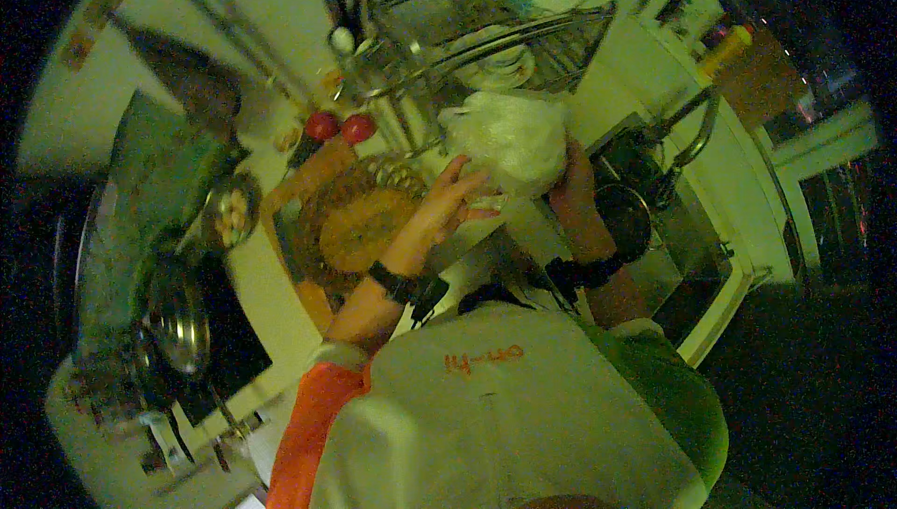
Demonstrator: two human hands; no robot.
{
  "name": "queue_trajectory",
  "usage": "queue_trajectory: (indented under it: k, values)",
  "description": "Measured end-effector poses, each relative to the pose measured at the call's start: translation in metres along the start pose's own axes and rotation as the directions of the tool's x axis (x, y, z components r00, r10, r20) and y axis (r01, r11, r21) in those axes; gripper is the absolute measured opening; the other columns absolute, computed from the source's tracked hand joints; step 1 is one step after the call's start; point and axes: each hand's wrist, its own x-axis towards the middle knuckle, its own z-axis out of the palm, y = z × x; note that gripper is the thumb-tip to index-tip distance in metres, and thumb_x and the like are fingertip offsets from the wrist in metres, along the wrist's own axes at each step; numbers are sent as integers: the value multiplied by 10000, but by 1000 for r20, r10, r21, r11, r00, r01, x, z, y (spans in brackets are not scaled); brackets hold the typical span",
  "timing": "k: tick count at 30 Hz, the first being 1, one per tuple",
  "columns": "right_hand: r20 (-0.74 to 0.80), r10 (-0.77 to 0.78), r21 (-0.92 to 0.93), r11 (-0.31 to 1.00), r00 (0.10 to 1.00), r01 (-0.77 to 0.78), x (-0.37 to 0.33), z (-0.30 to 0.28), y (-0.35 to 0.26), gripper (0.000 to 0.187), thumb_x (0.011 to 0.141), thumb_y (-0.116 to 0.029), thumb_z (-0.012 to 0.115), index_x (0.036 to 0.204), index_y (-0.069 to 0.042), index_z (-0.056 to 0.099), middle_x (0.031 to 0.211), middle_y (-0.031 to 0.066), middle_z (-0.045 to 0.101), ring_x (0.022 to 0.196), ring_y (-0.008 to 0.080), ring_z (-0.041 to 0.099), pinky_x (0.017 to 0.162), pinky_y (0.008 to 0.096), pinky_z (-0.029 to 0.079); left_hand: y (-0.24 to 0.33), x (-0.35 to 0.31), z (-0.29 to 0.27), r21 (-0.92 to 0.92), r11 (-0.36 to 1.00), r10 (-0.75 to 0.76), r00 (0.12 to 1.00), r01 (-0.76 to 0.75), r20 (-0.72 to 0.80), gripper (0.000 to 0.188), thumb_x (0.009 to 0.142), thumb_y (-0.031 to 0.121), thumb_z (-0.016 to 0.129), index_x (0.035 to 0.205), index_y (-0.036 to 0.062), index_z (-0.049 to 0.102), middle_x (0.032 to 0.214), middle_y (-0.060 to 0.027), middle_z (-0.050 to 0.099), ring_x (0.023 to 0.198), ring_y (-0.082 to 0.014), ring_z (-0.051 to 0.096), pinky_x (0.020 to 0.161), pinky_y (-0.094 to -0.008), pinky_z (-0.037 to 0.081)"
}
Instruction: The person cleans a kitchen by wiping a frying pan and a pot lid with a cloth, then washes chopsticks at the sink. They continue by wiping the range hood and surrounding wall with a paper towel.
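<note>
From the head, one fisheye view looks down, fairly close, over the counter [271,299]

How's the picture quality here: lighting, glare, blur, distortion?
Head view: dim, with a green-yellow cast and dark, grainy corners; glare glints off the metal cookware at left; the pale plastic bag and left hand look soft, fine detail smeared; the pale ledge at right curves with fisheye distortion.

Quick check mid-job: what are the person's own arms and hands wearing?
Both the left hand and right hand are ungloved. The left arm has an orange-red fabric sleeve, the right a green fabric sleeve, each with a pale cuff. A black band circles each wrist: left wristband, right wristband. Blur hides any cables.
</note>
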Motion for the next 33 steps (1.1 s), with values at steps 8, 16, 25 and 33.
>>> queue_trajectory:
  k: [8, 16, 25, 33]
  values:
    - [209, -468, -839, 364, 858, 404, -47, 31, 28, 345, 927, -264, 533, 1193, -46, 518, 1186, 71, 561, 1086, 209, 538, 904, 351, 435, -15, -30, -34, 14, 984, 173, 958, -175, -227, 333, 850, 211, 646, 1131, 100, 509, 950, -39, 611, 733, -145, 602, 606, -285, 510]
    - [299, -130, -882, 341, 945, 326, -53, 70, 52, 244, 828, -162, 659, 1037, -81, 562, 875, 23, 576, 780, 153, 575, 733, 302, 484, -7, -65, -35, -96, 961, 243, 957, -259, -157, 354, 853, 214, 621, 1170, 78, 541, 1056, -51, 621, 810, -162, 617, 675, -285, 520]
    - [270, 117, -537, 842, 956, 49, -34, 96, 45, 167, 865, -126, 608, 1014, -62, 567, 831, 7, 567, 747, 104, 559, 655, 251, 487, 20, -123, -132, -295, 757, 453, 794, -583, -407, 137, 831, 160, 630, 943, 97, 583, 963, -22, 591, 901, -194, 573, 784, -377, 523]
    - [531, -117, -747, 404, 840, 528, -3, 110, 87, 173, 898, -101, 569, 1056, -41, 604, 931, 59, 586, 861, 145, 561, 711, 260, 469, -6, -161, -196, -15, 845, 398, 646, -535, -651, 201, 764, -33, 531, 875, 125, 478, 848, -19, 525, 691, -165, 535, 583, -285, 463]
